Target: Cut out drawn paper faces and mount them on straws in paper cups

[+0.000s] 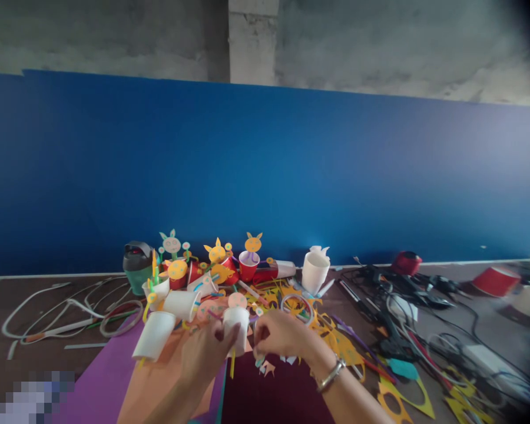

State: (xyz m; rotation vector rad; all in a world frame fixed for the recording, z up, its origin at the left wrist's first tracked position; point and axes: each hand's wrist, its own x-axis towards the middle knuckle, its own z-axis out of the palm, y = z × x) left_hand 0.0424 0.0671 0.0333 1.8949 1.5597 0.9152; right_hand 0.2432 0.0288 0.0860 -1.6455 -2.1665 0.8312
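Observation:
My left hand [205,347] grips a white paper cup [235,330] from its left side, thumb across the front. A pink paper disc [237,300] with small spots stands above the cup, and a yellow strip [232,365] hangs below it. Just right of the cup, my right hand [285,335] is closed in a pinch; something small and pale shows under its fingertips, too small to name. Small paper scraps [268,368] lie beneath it on a dark maroon sheet [265,397]. Another white paper cup [154,335] lies tilted to the left of my left hand.
Behind stand decorated cups with paper animal heads [253,242], beside a green and black container [135,268]. An upright white cup [315,272] holds paper. Yellow cut-outs [342,347], a glue gun [393,338] and tangled cables lie right; white cables [70,303] lie left.

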